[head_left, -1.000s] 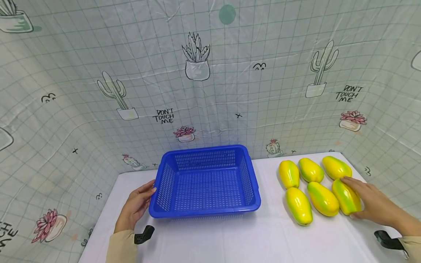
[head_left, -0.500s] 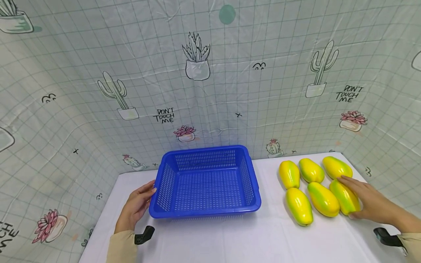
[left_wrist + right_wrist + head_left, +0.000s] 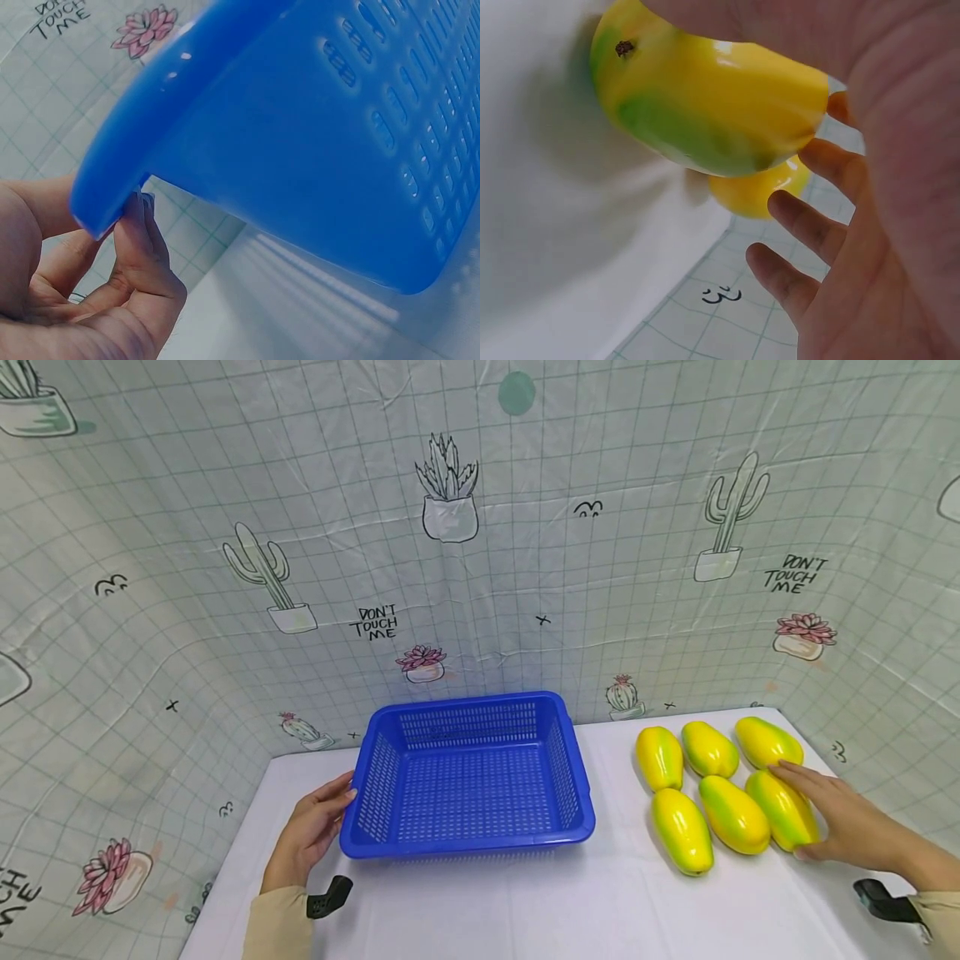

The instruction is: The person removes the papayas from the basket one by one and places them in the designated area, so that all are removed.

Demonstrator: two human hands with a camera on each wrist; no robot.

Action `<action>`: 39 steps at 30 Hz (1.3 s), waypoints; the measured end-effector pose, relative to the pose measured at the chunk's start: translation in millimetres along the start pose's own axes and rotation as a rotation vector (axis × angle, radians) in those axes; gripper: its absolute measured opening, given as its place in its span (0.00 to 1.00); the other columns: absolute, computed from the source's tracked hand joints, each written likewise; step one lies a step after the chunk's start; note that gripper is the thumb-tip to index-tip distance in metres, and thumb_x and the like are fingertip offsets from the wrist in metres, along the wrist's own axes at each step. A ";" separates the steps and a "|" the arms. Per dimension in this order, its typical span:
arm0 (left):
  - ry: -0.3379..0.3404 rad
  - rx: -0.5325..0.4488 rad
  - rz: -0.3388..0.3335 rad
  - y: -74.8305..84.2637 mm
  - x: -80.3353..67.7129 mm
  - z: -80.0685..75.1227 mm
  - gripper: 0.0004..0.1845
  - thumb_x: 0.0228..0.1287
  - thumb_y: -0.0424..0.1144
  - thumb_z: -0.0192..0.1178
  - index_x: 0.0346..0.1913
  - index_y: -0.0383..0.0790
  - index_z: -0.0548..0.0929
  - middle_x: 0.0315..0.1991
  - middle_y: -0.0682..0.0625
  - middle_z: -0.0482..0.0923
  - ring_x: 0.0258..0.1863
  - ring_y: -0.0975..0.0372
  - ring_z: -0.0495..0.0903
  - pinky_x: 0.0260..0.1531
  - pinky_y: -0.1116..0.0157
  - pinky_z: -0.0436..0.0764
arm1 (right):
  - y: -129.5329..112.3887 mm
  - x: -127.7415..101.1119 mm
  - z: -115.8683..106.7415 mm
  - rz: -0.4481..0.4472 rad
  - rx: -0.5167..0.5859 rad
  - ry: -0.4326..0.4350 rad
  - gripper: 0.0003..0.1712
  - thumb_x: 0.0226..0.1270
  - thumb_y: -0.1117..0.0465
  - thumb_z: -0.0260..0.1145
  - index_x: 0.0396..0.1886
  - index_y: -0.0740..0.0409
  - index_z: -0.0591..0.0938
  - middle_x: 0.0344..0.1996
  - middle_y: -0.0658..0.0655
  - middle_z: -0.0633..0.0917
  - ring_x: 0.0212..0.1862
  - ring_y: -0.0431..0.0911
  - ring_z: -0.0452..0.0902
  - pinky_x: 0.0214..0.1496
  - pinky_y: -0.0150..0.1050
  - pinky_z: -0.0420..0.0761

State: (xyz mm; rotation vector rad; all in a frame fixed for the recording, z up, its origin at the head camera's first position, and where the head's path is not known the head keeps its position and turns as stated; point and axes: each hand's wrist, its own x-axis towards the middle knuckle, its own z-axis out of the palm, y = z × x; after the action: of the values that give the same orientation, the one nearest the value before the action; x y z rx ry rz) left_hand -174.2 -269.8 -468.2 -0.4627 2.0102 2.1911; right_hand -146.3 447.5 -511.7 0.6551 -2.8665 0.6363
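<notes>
A blue plastic basket [image 3: 468,845] with slotted walls stands mid-table in the head view, nothing inside it. At its left side my left hand [image 3: 303,835] pinches the rim; the left wrist view shows thumb and fingertips on the rim [image 3: 127,150]. To the right lie several glossy yellow-green papayas [image 3: 682,831] in two rows. My right hand [image 3: 847,818] touches the outer side of the front right papaya [image 3: 782,810]. Seen from the right wrist, its fingers are spread and fairly straight beside that papaya [image 3: 720,105]; the thumb's tip is hidden.
A white cloth covers the table [image 3: 480,910]. Behind and at both sides hangs a gridded curtain [image 3: 510,568] printed with cacti. The back right papaya [image 3: 768,742] lies just beyond the right hand's fingertips.
The front right papaya has shifted slightly left, against or close to its neighbour, with my right hand following a little. The left hand and the basket have stayed in place.
</notes>
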 end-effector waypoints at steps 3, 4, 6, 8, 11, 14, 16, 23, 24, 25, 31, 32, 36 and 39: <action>0.004 -0.003 -0.001 -0.6 0.2 0.3 0.33 0.79 0.29 0.58 0.81 0.30 0.61 0.46 0.60 0.84 0.42 0.69 0.84 0.46 0.72 0.84 | 1.3 -1.3 -0.3 -0.030 -0.009 0.026 0.72 0.29 0.68 0.90 0.79 0.69 0.62 0.70 0.80 0.67 0.80 0.65 0.51 0.78 0.76 0.42; 0.005 -0.002 -0.002 -0.5 0.1 0.4 0.33 0.79 0.29 0.58 0.81 0.30 0.61 0.46 0.60 0.84 0.42 0.69 0.84 0.46 0.72 0.84 | 1.8 -1.6 -0.5 -0.042 -0.013 0.037 0.72 0.29 0.68 0.90 0.79 0.68 0.62 0.72 0.79 0.66 0.84 0.55 0.45 0.80 0.72 0.39; 0.005 -0.002 -0.003 -0.5 0.1 0.4 0.33 0.79 0.29 0.58 0.81 0.30 0.61 0.46 0.61 0.84 0.42 0.69 0.84 0.46 0.72 0.84 | 3.2 -2.2 -1.5 -0.072 -0.025 0.066 0.72 0.29 0.68 0.90 0.79 0.68 0.62 0.76 0.76 0.64 0.82 0.30 0.34 0.83 0.62 0.34; 0.005 -0.003 -0.003 -0.8 0.4 0.1 0.33 0.79 0.29 0.58 0.81 0.30 0.61 0.45 0.61 0.84 0.42 0.69 0.84 0.46 0.72 0.84 | 4.9 -2.2 -3.1 -0.096 -0.038 0.099 0.71 0.31 0.68 0.90 0.79 0.68 0.63 0.79 0.71 0.63 0.73 0.14 0.30 0.84 0.59 0.33; 0.005 -0.003 -0.001 -0.8 0.1 -0.3 0.33 0.78 0.28 0.58 0.81 0.29 0.61 0.45 0.61 0.84 0.42 0.69 0.84 0.45 0.72 0.84 | 5.4 -1.0 -6.3 -0.096 -0.042 0.120 0.65 0.38 0.68 0.88 0.78 0.69 0.63 0.77 0.72 0.65 0.78 0.21 0.32 0.82 0.67 0.37; 0.007 -0.002 0.001 -0.3 -0.3 -0.6 0.33 0.78 0.28 0.58 0.81 0.29 0.61 0.45 0.61 0.84 0.42 0.69 0.84 0.46 0.72 0.84 | 3.8 2.1 -9.8 -0.062 -0.042 0.127 0.58 0.44 0.67 0.85 0.75 0.71 0.66 0.70 0.79 0.70 0.84 0.57 0.49 0.78 0.75 0.43; 0.008 -0.002 0.002 -0.2 -0.6 -0.8 0.33 0.78 0.28 0.58 0.81 0.29 0.61 0.45 0.61 0.84 0.42 0.69 0.84 0.46 0.72 0.84 | 1.9 4.5 -11.9 -0.040 -0.040 0.127 0.53 0.47 0.66 0.85 0.72 0.73 0.68 0.65 0.80 0.72 0.71 0.73 0.61 0.75 0.79 0.46; 0.006 -0.026 0.005 -0.3 -2.6 -1.8 0.31 0.78 0.27 0.56 0.80 0.29 0.64 0.43 0.62 0.84 0.42 0.69 0.84 0.46 0.72 0.84 | -0.6 9.1 -15.1 -0.011 -0.058 0.157 0.46 0.53 0.65 0.83 0.68 0.75 0.70 0.62 0.81 0.74 0.59 0.77 0.67 0.69 0.82 0.54; 0.007 -0.028 0.005 -0.5 -2.7 -1.7 0.31 0.79 0.27 0.56 0.80 0.30 0.63 0.43 0.62 0.84 0.42 0.69 0.84 0.46 0.72 0.84 | -0.6 9.4 -15.4 -0.012 -0.063 0.164 0.45 0.53 0.65 0.83 0.68 0.75 0.71 0.62 0.81 0.74 0.59 0.77 0.67 0.68 0.82 0.55; 0.009 -0.030 0.004 -0.6 -2.6 -1.6 0.32 0.79 0.28 0.56 0.81 0.29 0.63 0.44 0.62 0.83 0.43 0.69 0.84 0.47 0.72 0.84 | -0.8 9.7 -15.8 -0.014 -0.068 0.170 0.45 0.53 0.65 0.83 0.67 0.75 0.71 0.62 0.81 0.74 0.59 0.77 0.68 0.67 0.82 0.56; 0.018 -0.043 0.004 -2.9 -2.5 -0.5 0.33 0.80 0.30 0.57 0.82 0.31 0.60 0.49 0.61 0.81 0.45 0.70 0.84 0.50 0.73 0.83 | -2.1 11.6 -17.3 0.017 -0.079 0.154 0.43 0.56 0.65 0.82 0.67 0.75 0.71 0.62 0.81 0.73 0.59 0.77 0.67 0.64 0.83 0.58; 0.020 -0.047 0.003 -3.3 -2.6 -0.2 0.33 0.80 0.30 0.57 0.82 0.32 0.60 0.50 0.61 0.81 0.45 0.71 0.84 0.50 0.73 0.83 | -1.7 11.8 -17.4 0.021 -0.082 0.152 0.43 0.56 0.65 0.82 0.67 0.75 0.71 0.62 0.81 0.73 0.59 0.77 0.68 0.64 0.83 0.59; 0.020 -0.055 0.006 -5.0 -2.5 0.5 0.33 0.81 0.30 0.56 0.83 0.33 0.60 0.52 0.60 0.80 0.46 0.71 0.84 0.52 0.73 0.83 | 1.6 12.2 -16.3 0.029 -0.095 0.148 0.43 0.57 0.64 0.82 0.67 0.75 0.71 0.62 0.81 0.74 0.59 0.77 0.68 0.63 0.82 0.60; 0.014 -0.053 0.018 -6.2 -2.5 1.0 0.33 0.81 0.31 0.55 0.83 0.33 0.59 0.52 0.60 0.80 0.46 0.71 0.84 0.52 0.73 0.83 | 5.0 11.9 -14.6 0.035 -0.097 0.151 0.43 0.57 0.63 0.82 0.67 0.74 0.71 0.62 0.80 0.74 0.59 0.77 0.68 0.63 0.82 0.60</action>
State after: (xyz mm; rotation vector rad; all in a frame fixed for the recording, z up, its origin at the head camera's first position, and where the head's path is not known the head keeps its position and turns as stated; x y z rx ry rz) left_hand -170.1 -267.9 -473.2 -0.4694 1.9747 2.2632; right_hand -158.7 453.3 -497.9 0.5206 -2.7540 0.5232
